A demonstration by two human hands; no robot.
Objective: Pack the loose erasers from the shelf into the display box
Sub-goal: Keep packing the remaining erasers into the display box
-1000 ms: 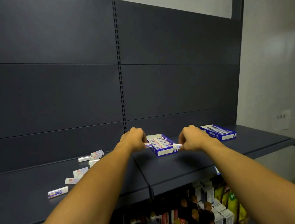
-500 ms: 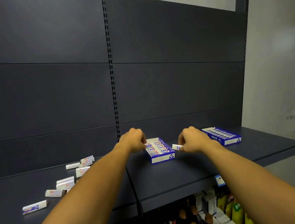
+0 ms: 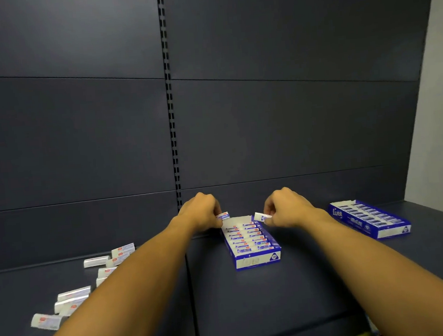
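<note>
A blue and white display box [image 3: 258, 260] sits on the dark shelf, with two rows of erasers packed in its front part and its far end showing bare white card. My left hand [image 3: 201, 212] pinches one eraser [image 3: 223, 216] at the box's far left corner. My right hand [image 3: 285, 207] pinches another eraser [image 3: 260, 216] at the far right corner. Several loose erasers [image 3: 73, 293] lie scattered on the shelf to the left, partly hidden by my left forearm.
A second display box [image 3: 369, 219], filled with erasers, lies at the right on the shelf [image 3: 293, 295]. The dark back panel [image 3: 265, 126] rises directly behind the boxes. The shelf's front edge runs along the bottom, with goods visible below at the lower right.
The camera has moved closer and tilted, so the boxes look larger. Both hands stay at the box's far end, each still holding an eraser; the left one's eraser now shows more.
</note>
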